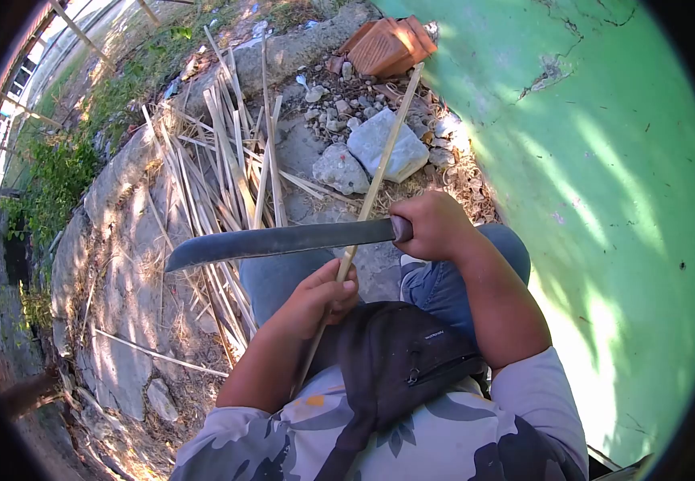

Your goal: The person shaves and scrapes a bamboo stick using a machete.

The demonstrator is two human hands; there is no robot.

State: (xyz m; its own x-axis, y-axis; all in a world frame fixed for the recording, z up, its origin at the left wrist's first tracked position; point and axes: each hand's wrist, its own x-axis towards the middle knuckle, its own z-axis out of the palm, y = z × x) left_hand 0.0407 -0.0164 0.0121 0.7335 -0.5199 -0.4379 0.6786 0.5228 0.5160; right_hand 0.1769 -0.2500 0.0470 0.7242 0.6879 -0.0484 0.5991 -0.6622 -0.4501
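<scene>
My right hand [434,224] is closed around the dark handle of a large machete [283,241], whose broad blade points left. The blade lies across a long, thin bamboo strip [387,152], which slants up and away toward the stones. Lower down, my left hand [333,289] grips that strip just below the blade, with the strip's lower end running back along my left forearm. More pale strips [223,160] lie in a loose pile on the ground at the left, beyond my left knee.
Two pale stone blocks [387,144] and gravel lie ahead, with orange roof tiles [390,48] behind them. A green painted surface [604,160] spans the right side. A black bag [403,353] rests on my lap. Green plants [66,164] grow at the far left.
</scene>
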